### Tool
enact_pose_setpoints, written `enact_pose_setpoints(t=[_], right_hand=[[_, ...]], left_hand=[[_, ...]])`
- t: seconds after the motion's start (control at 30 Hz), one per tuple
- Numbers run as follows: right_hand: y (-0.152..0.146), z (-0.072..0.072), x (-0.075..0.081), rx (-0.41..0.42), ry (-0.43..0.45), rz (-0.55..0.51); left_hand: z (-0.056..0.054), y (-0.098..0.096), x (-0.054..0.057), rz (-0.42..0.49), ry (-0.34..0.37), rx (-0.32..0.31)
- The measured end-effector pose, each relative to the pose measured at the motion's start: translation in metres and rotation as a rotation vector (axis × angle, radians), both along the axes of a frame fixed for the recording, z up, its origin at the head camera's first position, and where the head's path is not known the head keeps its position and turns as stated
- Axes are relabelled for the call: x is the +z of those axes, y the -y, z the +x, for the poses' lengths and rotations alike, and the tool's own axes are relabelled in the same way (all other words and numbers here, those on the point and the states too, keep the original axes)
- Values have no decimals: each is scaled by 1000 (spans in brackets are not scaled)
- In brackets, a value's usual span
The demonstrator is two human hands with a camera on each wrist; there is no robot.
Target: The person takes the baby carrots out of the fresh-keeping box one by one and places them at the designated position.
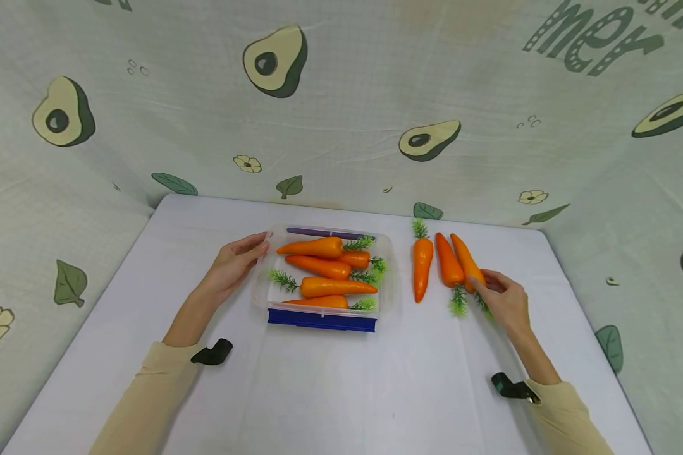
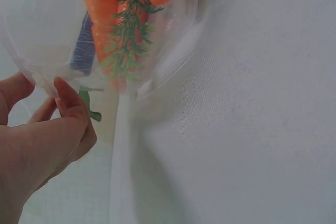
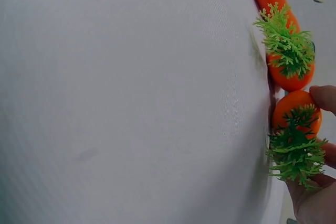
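Observation:
A clear plastic box (image 1: 388, 297) with blue side latches holds several orange toy carrots with green tops. At its upper left corner my left hand (image 1: 233, 265) pinches the rim between thumb and fingers, as the left wrist view (image 2: 52, 129) also shows. To the right of the box, my right hand (image 1: 505, 300) grips the rightmost loose carrot (image 1: 464, 258) near its leafy end. That carrot's green top (image 3: 296, 153) hangs beside the fingers in the right wrist view. Its neighbour, another carrot (image 1: 448, 262), lies against it, tip pointing away.
A third loose carrot (image 1: 423, 262) lies between the box and the pair, leaves toward the back. The white table (image 1: 319, 392) meets a cloth backdrop (image 1: 341, 126) printed with avocados behind and at both sides.

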State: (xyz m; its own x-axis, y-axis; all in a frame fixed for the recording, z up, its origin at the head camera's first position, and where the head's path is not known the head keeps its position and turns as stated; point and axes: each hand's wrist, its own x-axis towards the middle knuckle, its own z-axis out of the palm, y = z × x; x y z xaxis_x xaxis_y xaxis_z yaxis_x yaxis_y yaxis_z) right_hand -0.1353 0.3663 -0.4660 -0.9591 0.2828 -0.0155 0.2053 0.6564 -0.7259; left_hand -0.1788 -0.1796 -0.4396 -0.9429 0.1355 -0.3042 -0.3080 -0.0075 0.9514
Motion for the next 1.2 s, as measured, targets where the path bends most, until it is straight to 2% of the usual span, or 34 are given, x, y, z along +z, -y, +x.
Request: enact_pose_setpoints(t=[0.23, 0.33, 0.7, 1.2], right_hand=[[0, 1, 3, 34, 24, 29], [-1, 1, 4, 75, 14, 52], [9, -2, 23, 205, -148, 121], [51, -15, 63, 413, -251, 180]], left_hand=[[-1, 0, 0, 21, 0, -1], [0, -1, 0, 22, 2, 1], [0, -1, -1, 27, 2, 5], [-1, -3, -1, 40, 1, 17]])
